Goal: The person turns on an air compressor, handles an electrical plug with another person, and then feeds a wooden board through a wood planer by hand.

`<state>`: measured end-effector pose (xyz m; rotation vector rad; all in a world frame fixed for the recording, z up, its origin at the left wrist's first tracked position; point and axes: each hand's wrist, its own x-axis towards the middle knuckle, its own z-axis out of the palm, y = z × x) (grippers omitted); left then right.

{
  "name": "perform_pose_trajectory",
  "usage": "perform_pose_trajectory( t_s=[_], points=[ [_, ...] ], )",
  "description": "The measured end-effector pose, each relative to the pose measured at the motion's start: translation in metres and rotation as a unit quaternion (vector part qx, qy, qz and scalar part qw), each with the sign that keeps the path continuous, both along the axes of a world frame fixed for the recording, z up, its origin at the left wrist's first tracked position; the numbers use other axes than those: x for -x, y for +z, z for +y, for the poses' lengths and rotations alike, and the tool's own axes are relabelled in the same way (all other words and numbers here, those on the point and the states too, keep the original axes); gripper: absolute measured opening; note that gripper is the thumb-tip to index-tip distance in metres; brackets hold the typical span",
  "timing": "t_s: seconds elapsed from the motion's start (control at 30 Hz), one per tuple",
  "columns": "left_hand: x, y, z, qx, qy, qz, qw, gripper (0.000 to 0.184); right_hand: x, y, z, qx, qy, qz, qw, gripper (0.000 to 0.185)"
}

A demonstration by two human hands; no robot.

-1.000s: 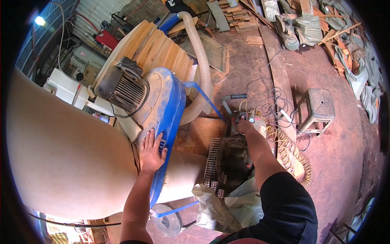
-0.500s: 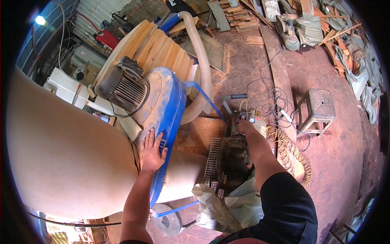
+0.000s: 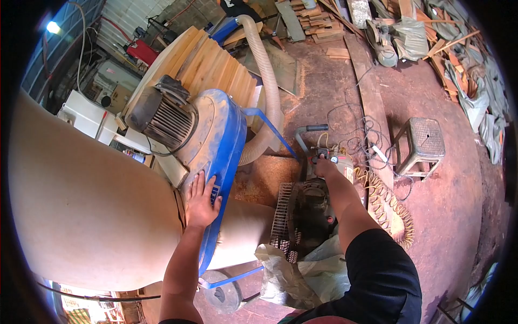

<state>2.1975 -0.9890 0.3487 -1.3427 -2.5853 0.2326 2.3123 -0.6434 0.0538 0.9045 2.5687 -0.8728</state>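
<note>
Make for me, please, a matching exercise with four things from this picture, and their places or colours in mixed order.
1. Left hand
2. Stool
3. Coiled hose
4. Right hand

A. Yellowish
B. Beside the small round gauge
C. Resting on the blue-rimmed housing
D. Standing upright on the floor

Pairs: 1-C, 2-D, 3-A, 4-B

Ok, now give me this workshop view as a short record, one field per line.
Left hand: left hand spread flat on the blue housing
Right hand: right hand at the compressor controls, beside a round gauge; fingertip contact unclear
On housing: dusty motor
Beside housing: large pale bag
Behind housing: stacked boards, ribbed hose
Right of compressor: coiled yellow hose, upright stool
Far floor: wood offcuts
</note>
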Motion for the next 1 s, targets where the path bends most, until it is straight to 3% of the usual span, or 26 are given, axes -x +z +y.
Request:
perform_pose_trajectory(
  t_s=[1.0],
  points=[
    [0.0, -0.001, 0.0, -0.005, 0.004, -0.003, 1.0, 0.063, 0.004, -0.004, 0.002, 0.016, -0.014, -0.014, 1.0, 0.065]
  ],
)
